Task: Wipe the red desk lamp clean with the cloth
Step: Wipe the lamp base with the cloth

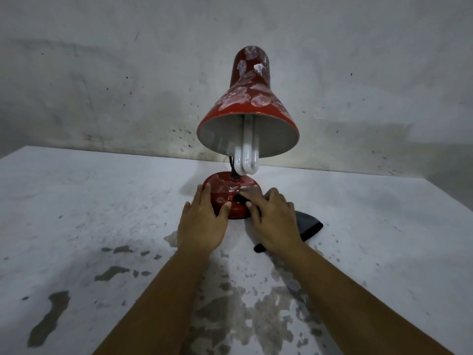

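The red desk lamp point(245, 98) stands on the white table point(89, 206) near the wall. Whitish dust smears cover its shade and round base point(225, 187), and a white bulb hangs out of the shade. My left hand point(202, 221) cups the left side of the base, fingers along its side and thumb on its front. My right hand point(273, 221) holds a dark cloth point(307, 222) against the base's right front. Its fingertips are blurred. Most of the cloth lies hidden under the hand, with its ends trailing onto the table.
A stained grey wall point(128, 85) rises right behind the lamp. The table's paint has flaked into dark patches point(48, 319) near me. The table's right edge point(450, 198) runs back toward the wall.
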